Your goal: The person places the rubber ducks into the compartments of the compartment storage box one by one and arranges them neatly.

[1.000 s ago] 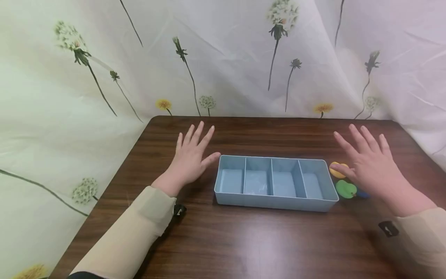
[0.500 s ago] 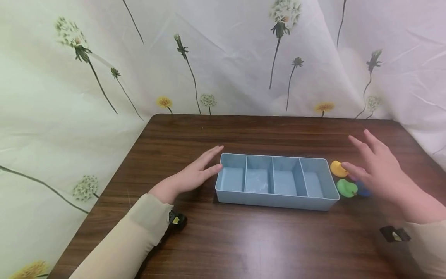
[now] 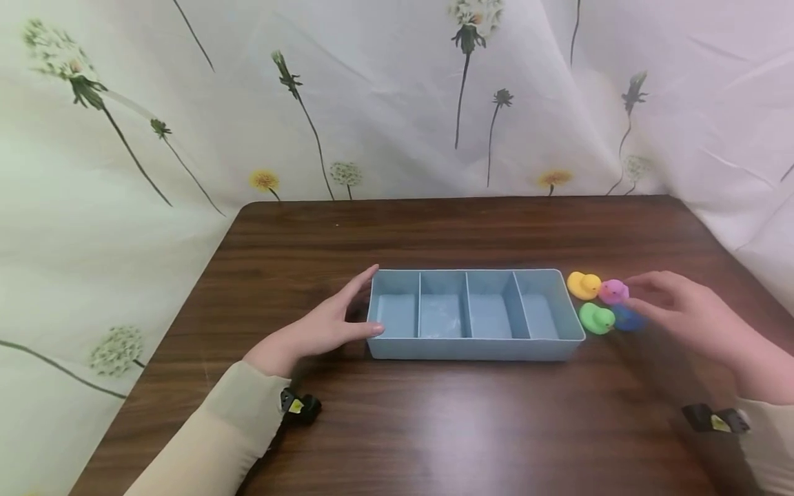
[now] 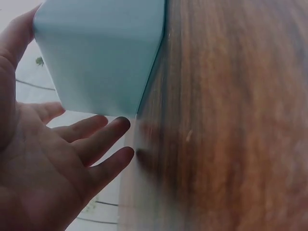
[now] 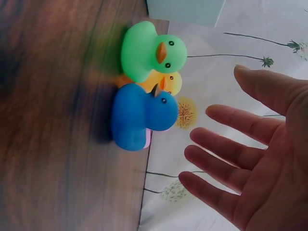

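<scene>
A light-blue box with several compartments stands on the brown table. At its left end my left hand spans the width, thumb at the near corner and a finger at the far corner. In the left wrist view the fingers are spread and fairly straight. Off the box's right end sit small toy ducks: yellow, pink, green and blue. My right hand hovers just right of the pink and blue ducks, holding nothing. Its fingers look apart from the ducks in the right wrist view.
The wood-grain table has bare surface in front of and behind the box. Behind it hangs a pale cloth printed with dandelions.
My left hand has come down onto the left end of the box, having been spread beside it. My right hand has lowered beside the ducks, uncovering the pink one. The view has shifted slightly.
</scene>
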Available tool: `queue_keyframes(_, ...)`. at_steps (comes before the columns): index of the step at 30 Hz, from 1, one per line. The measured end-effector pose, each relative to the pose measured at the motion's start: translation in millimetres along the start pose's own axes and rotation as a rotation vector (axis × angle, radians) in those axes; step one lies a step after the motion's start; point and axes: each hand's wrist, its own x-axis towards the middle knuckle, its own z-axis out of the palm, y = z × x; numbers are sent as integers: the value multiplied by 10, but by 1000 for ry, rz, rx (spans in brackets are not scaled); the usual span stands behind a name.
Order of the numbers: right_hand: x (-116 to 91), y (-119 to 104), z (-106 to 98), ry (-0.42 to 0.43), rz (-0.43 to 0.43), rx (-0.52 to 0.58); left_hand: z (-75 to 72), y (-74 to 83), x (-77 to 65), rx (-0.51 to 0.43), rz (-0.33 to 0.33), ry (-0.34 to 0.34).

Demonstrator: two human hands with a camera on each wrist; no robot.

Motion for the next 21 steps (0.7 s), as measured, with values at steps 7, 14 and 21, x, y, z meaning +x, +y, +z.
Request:
queue_keyframes(7,33,26,36,7,-75,-45,-20,-57,-14,-38,46,-4)
queue_keyframes(14,81,51,40,-11,-56,-130,-18,-68,-19,-67,45,-17)
queue_keyframes(21,117,37,59,-122,108,-88,-4,-71,9,-69,49,-18)
